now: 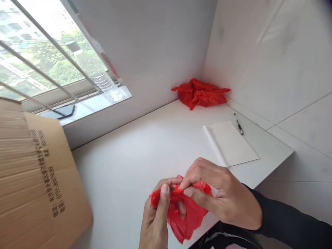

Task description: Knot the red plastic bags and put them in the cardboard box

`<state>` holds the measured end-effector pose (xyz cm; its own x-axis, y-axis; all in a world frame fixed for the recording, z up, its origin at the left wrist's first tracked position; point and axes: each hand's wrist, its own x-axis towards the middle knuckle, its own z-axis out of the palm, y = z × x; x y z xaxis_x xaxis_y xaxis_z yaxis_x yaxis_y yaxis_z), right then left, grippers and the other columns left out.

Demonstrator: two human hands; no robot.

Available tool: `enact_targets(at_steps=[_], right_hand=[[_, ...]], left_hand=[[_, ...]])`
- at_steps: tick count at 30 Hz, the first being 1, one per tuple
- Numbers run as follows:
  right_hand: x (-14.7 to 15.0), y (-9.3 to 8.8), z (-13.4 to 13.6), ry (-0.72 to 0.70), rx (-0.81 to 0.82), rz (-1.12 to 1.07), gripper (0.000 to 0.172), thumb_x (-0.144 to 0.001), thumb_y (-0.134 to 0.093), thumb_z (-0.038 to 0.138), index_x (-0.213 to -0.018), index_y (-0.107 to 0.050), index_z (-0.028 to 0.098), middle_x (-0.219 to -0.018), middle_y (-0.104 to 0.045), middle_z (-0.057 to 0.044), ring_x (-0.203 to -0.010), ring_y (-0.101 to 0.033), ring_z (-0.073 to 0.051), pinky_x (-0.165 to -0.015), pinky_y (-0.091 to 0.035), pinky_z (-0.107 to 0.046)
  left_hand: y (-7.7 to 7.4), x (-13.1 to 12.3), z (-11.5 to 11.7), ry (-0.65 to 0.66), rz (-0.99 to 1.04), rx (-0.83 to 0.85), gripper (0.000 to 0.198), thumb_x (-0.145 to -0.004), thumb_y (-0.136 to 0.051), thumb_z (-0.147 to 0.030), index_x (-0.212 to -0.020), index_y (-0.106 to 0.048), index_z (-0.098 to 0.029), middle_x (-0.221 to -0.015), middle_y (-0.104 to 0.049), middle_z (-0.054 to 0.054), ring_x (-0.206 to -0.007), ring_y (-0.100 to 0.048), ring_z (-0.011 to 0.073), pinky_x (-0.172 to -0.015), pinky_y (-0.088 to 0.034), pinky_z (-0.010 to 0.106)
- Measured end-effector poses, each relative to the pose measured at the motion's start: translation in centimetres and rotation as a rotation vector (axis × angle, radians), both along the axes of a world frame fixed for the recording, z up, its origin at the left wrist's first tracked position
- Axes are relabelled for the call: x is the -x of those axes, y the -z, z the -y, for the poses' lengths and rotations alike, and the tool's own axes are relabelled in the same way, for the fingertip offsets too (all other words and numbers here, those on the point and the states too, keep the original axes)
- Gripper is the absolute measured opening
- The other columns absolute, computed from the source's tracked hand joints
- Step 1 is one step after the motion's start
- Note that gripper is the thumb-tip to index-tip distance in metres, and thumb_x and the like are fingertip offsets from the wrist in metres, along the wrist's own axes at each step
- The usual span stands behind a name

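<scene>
A thin red plastic bag (186, 218) is bunched up between my two hands, over the near edge of the white table. My left hand (157, 211) is closed on its rolled left end, the thumb pressing on top. With thumb and forefinger, my right hand (215, 193) pinches the bag's gathered upper part. The lower part of the bag hangs loose and is see-through in places. Some fingers of both hands are hidden behind the plastic.
On the white table (124, 166), a crumpled red bag (199, 93) lies in the far corner. An open notebook (233, 143) and a black pen (239, 127) are at the right. A cardboard box (52, 166) stands left. A clear bottle (106, 83) and a dark flat object (62, 112) rest on the windowsill.
</scene>
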<state>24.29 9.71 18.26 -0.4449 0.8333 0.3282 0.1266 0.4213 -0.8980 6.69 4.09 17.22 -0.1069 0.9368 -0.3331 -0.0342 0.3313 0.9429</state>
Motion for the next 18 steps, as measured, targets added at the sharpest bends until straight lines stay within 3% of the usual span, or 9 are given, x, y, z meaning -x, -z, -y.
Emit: enact_targets(at_steps=[3,6,11,15,18], right_hand=[[-0.3,0.5,0.1,-0.04,0.045,0.028,0.01,-0.095,-0.061,0.015,-0.098,-0.069,0.021,-0.089,-0.068,0.002,-0.089,-0.061,-0.008,-0.083,-0.048,-0.022],[-0.2,1.0,0.3,-0.049,0.09,0.052,0.012,-0.095,-0.061,0.017,-0.102,-0.067,0.024,-0.094,-0.068,0.003,-0.092,-0.062,-0.009,-0.084,-0.049,-0.023],[0.3,1.3,0.2,-0.08,0.117,0.104,0.033,-0.092,-0.067,0.024,-0.124,-0.06,0.027,-0.117,-0.065,-0.001,-0.109,-0.06,-0.014,-0.094,-0.049,-0.029],[0.6,1.5,0.2,-0.11,0.117,0.048,0.019,-0.092,-0.067,0.02,-0.11,-0.064,0.025,-0.104,-0.067,0.001,-0.1,-0.061,-0.012,-0.09,-0.049,-0.026],[1.2,2.4,0.1,-0.153,0.108,0.023,0.044,-0.082,-0.077,0.032,-0.123,-0.062,0.024,-0.117,-0.067,-0.003,-0.11,-0.06,-0.016,-0.095,-0.049,-0.03]], left_hand=[[0.3,0.5,-0.6,0.025,0.192,0.016,0.031,-0.099,-0.051,-0.045,-0.105,-0.07,-0.021,-0.084,-0.073,0.003,-0.07,-0.063,0.0145,-0.065,-0.049,0.025],[0.4,0.7,-0.7,0.057,0.212,-0.005,0.03,-0.1,-0.051,-0.042,-0.103,-0.071,-0.02,-0.092,-0.073,0.005,-0.08,-0.063,0.0147,-0.072,-0.048,0.024],[0.6,1.2,-0.2,0.037,0.231,-0.017,0.03,-0.097,-0.056,-0.046,-0.1,-0.07,-0.019,-0.087,-0.07,0.005,-0.08,-0.061,0.0162,-0.067,-0.047,0.024],[0.6,1.7,-0.1,-0.013,0.17,0.038,0.027,-0.089,-0.066,-0.049,-0.09,-0.07,-0.022,-0.073,-0.062,0.0,-0.07,-0.055,0.0121,-0.066,-0.046,0.02],[0.4,1.8,-0.3,-0.032,0.101,0.017,0.028,-0.08,-0.076,-0.048,-0.076,-0.069,-0.022,-0.072,-0.061,-0.001,-0.067,-0.056,0.0112,-0.063,-0.047,0.018]])
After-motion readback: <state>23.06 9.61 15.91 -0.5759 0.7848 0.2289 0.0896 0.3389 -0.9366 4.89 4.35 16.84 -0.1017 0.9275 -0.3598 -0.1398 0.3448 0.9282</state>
